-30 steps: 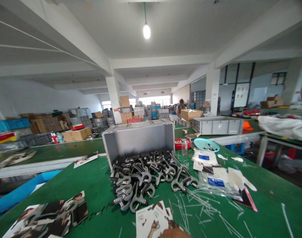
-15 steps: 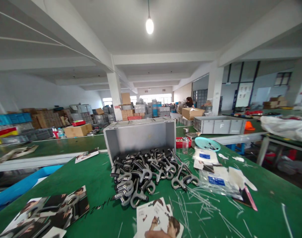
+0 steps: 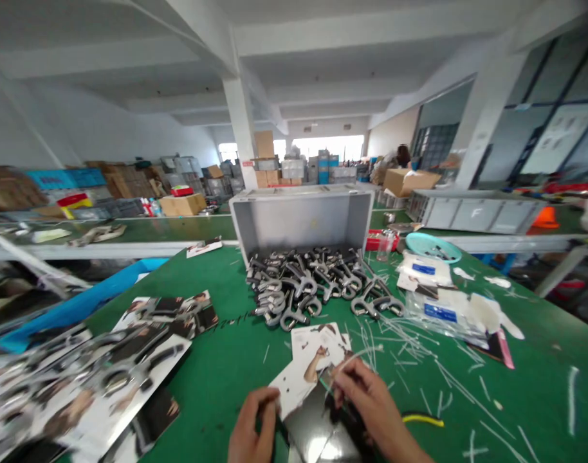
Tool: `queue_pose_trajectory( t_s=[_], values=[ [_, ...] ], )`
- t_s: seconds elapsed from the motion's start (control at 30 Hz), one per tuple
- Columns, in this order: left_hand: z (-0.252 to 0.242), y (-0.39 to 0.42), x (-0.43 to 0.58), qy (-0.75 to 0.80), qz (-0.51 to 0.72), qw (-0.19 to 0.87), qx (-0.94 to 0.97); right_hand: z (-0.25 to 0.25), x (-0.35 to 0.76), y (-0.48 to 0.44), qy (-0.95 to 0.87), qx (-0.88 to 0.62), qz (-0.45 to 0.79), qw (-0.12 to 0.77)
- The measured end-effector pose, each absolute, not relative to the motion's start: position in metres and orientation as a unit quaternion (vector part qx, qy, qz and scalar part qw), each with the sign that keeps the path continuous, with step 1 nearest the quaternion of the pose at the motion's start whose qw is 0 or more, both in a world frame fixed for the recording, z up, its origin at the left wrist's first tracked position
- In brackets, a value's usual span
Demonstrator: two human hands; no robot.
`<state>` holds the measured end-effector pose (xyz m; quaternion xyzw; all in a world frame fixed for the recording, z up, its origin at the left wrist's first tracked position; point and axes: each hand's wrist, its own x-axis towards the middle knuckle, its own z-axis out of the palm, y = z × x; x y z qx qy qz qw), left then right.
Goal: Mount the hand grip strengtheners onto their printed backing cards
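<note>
At the near edge of the bench, my left hand (image 3: 255, 421) has its fingers curled on the left edge of a printed card (image 3: 318, 421) with a glossy dark face. My right hand (image 3: 371, 402) is over the right side of this card, thumb and fingers pinching a thin white plastic tie (image 3: 366, 351). Beneath and beyond lie more white printed cards (image 3: 311, 337). A heap of grey-and-black hand grips (image 3: 298, 283) with ringed ends spills from a tipped grey crate (image 3: 298, 222). What lies under my right palm is hidden.
Cards with grips attached (image 3: 125, 379) are piled at the left. Loose white ties (image 3: 419, 344) scatter to the right, near yellow-handled pliers (image 3: 423, 419). Farther right are plastic bags with blue labels (image 3: 441, 313) and a turquoise plate (image 3: 433, 247). A blue bin (image 3: 82, 305) borders the bench's left side.
The view has tilted downward and shifted. Both my hands now show over a dark card, the right with a white tie; earlier only part of a hand showed. The pile at left looks larger.
</note>
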<state>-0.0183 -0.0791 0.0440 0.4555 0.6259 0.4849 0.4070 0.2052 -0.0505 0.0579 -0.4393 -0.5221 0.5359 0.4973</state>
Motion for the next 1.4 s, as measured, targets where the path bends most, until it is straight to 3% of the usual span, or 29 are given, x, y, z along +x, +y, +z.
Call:
queue_pose_trajectory(
  t_s=[0.07, 0.23, 0.4, 0.57, 0.73, 0.93, 1.17, 1.4],
  values=[
    [0.029, -0.076, -0.035, 0.655, 0.502, 0.39, 0.408, 0.067, 0.207, -0.055, -0.502, -0.441, 0.541, 0.51],
    [0.013, -0.071, -0.033, 0.605, 0.464, 0.567, 0.313, 0.061, 0.179, -0.084, -0.5, -0.362, 0.657, 0.433],
    [0.017, -0.059, -0.008, 0.546, 0.481, 0.631, 0.268, 0.043, 0.154, -0.104, -0.506, -0.365, 0.667, 0.407],
    [0.034, -0.054, -0.008, 0.543, 0.511, 0.592, 0.306, 0.053, 0.189, -0.09, -0.538, -0.399, 0.608, 0.426],
    [0.071, -0.053, -0.006, 0.512, 0.483, 0.556, 0.441, 0.087, 0.215, -0.045, -0.635, -0.452, 0.373, 0.504],
    [0.086, -0.061, 0.002, 0.507, 0.484, 0.531, 0.476, 0.089, 0.199, -0.033, -0.793, -0.361, 0.193, 0.451],
    [0.081, -0.064, 0.0, 0.517, 0.48, 0.503, 0.499, 0.077, 0.197, -0.036, -0.811, -0.371, 0.173, 0.417],
    [0.1, -0.071, 0.006, 0.5, 0.492, 0.474, 0.533, 0.092, 0.196, -0.027, -0.81, -0.364, 0.271, 0.372]
  ],
)
